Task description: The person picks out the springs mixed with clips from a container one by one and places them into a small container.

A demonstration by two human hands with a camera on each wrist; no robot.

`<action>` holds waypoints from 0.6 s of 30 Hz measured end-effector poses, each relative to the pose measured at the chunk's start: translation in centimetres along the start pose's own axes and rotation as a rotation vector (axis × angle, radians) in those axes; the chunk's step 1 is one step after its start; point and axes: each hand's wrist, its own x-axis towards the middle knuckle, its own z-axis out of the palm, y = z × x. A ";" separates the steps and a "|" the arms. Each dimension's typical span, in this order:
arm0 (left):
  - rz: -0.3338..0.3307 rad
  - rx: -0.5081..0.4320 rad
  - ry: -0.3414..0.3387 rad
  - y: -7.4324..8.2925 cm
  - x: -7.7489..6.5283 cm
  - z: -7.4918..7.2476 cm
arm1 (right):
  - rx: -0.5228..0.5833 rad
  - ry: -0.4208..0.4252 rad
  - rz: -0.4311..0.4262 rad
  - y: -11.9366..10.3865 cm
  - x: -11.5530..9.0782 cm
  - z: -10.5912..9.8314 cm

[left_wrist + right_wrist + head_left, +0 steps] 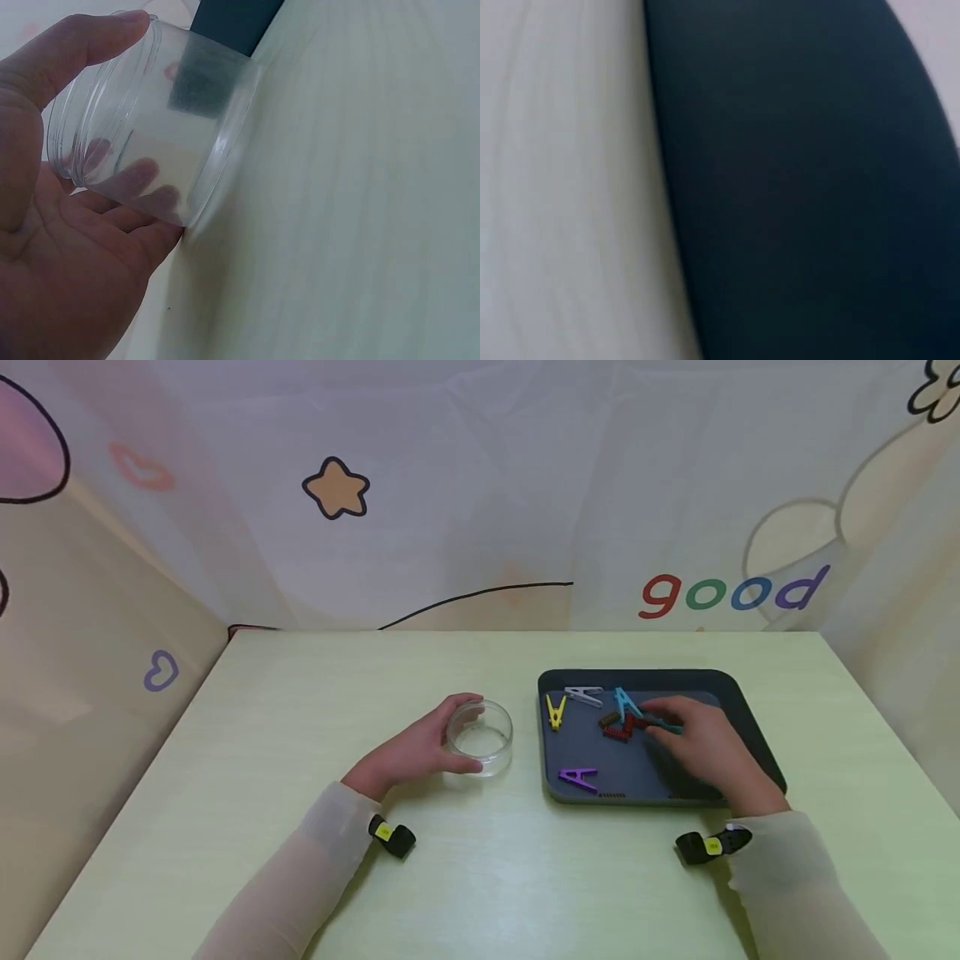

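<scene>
My left hand (420,747) grips a clear round jar (491,767) from its left side, thumb in front and fingers behind. In the left wrist view the open-topped jar (165,112) stands on the table between thumb and fingers. My right hand (705,743) reaches into the dark tray (547,760). Its thumb and fingertips are beside dark red springs (617,735) and a blue clothespin (625,702). A teal piece (667,725) shows between thumb and fingers; whether they pinch it is unclear. The right wrist view shows only the tray's outer wall (795,180) and the table.
Also in the tray are a yellow clothespin (555,713), a white clothespin (583,695) and a purple clothespin (578,778). A dark spring (612,795) lies along the near rim. The pale table (480,877) meets a printed cloth backdrop (480,510) behind.
</scene>
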 end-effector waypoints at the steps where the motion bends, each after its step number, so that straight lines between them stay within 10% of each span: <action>1: -0.007 0.007 0.005 0.0 -0.2 -0.1 | 0.003 -0.012 -0.004 -0.1 0.0 0.2; 18: -0.013 0.014 -0.001 -0.1 0.3 0.3 | -0.145 -0.051 -0.094 -0.7 0.1 0.0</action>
